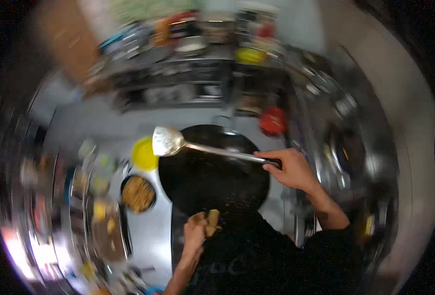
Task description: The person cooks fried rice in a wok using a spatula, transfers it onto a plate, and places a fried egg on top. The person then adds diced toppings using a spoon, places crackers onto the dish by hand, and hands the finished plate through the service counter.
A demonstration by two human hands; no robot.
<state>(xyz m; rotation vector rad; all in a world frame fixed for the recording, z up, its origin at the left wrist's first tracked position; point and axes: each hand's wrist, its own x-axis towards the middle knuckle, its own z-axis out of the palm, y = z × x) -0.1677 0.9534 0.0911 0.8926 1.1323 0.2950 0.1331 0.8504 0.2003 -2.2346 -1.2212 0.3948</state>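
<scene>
My right hand (292,169) is closed around the dark handle end of a long metal wok spatula (217,150). The spatula lies across the air above a large black wok (212,179), its broad perforated-looking head over the wok's far left rim. At the wok's near edge my left hand (194,235) is closed on a tan folded piece, perhaps a cloth (212,222). Some small bits show near the wok's near side. Whether the left hand also grips the wok's rim is hidden.
Left of the wok stand a yellow bowl (145,153) and a dark bowl of brownish food (138,193). A tray (125,231) with food is farther left. A red container (273,121) sits beyond the wok at right. Shelves with blurred containers line the back.
</scene>
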